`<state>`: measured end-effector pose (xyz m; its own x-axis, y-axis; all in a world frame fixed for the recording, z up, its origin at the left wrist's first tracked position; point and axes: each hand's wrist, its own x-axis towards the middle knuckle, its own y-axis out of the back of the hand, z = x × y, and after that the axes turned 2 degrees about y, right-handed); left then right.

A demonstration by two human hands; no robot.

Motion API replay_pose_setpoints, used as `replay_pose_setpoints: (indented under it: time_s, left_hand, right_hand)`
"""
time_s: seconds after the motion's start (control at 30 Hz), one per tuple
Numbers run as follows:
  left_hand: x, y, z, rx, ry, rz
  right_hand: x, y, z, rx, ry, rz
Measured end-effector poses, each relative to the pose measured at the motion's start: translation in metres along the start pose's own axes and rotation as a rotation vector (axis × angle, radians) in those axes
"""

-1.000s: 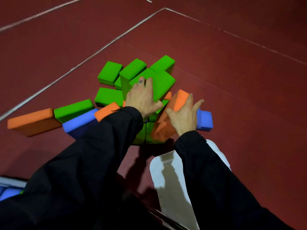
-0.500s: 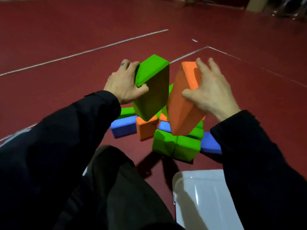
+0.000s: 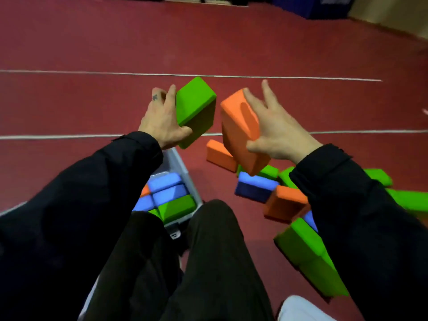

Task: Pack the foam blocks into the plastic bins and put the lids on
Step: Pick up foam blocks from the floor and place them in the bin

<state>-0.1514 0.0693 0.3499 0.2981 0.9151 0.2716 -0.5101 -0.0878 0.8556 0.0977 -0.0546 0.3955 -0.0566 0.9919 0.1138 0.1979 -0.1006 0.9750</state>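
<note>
My left hand [image 3: 162, 119] grips a green foam block [image 3: 195, 107], held up in the air above the floor. My right hand [image 3: 275, 128] grips an orange foam block [image 3: 240, 133] beside it, also raised. Below my left arm a clear plastic bin [image 3: 183, 172] holds blue, green and orange blocks [image 3: 169, 193]; my arm and leg hide most of it. A pile of loose green, blue and orange blocks [image 3: 284, 200] lies on the red floor at the right.
A white lid [image 3: 298, 309] shows at the bottom edge. My dark-trousered legs [image 3: 208, 262] fill the lower middle. White lines [image 3: 69, 136] cross the red floor. Dark blue boxes [image 3: 324, 5] stand along the far wall.
Both hands have carried their blocks to the left, away from the pile, and the view has swung left so the partly filled bin shows under my left arm.
</note>
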Motion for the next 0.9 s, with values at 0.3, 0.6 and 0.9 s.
replay_pose_setpoints:
  time_s: [0.3,0.6,0.9]
  left_hand:
    - [-0.03,0.026,-0.167,0.117,0.233,0.022]
    - [-0.02,-0.053,-0.281,0.195,0.314,-0.176]
    - [-0.019,-0.135,-0.358,0.322,0.305,-0.389]
  right_hand:
    - [0.122,-0.095,-0.059,-0.451,0.397,-0.111]
    - [0.209,-0.209,-0.116,0.259,0.103,0.015]
    - [0.276,-0.319,-0.118,0.336,0.142,-0.226]
